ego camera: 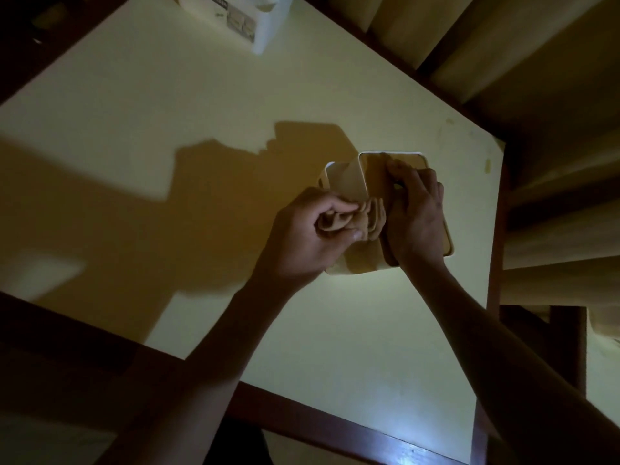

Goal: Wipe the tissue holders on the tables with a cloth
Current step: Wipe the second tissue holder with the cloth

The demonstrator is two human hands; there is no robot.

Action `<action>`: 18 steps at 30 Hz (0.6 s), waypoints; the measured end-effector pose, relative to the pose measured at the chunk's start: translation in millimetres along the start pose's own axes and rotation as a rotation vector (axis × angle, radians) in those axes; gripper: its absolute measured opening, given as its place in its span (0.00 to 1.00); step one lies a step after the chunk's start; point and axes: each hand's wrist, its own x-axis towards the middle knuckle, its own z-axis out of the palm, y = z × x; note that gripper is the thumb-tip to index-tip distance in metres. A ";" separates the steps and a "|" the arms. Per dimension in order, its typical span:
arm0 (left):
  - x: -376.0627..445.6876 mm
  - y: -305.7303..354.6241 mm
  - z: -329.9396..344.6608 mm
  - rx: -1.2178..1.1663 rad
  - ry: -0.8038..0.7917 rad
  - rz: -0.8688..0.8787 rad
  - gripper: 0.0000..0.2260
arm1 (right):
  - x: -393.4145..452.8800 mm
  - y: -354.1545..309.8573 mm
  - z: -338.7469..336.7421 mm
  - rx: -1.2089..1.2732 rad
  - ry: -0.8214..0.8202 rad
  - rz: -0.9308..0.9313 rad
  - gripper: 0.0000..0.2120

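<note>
The white box (235,18) is cut off by the top edge, its label print too blurred to read.

desk (335,330): pale yellow top, dark reddish-brown edge | tissue holder (349,182): cream | cloth (339,223): tan, folded | far box (235,18): white with grey printed panel

The scene is dim and yellow-tinted. Light falls from the right, throwing a broad, hard-edged shadow leftward across the pale table (167,95). The forearms are nearly black silhouettes. A bluish glare spot shines at the table's near edge. The corners darken, and straight edges bend from wide-angle distortion.
</note>
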 end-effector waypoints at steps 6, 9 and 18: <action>4.1 20.7 -6.9 0.117 -0.198 -0.174 0.11 | 0.2 -0.4 0.2 0.001 0.005 -0.004 0.20; -0.3 25.0 -6.4 0.127 -0.224 -0.186 0.10 | 0.1 -0.3 0.1 0.023 0.014 -0.005 0.22; -12.5 22.7 30.5 0.270 0.116 -0.139 0.09 | 0.9 -0.7 -0.9 0.019 0.003 0.003 0.21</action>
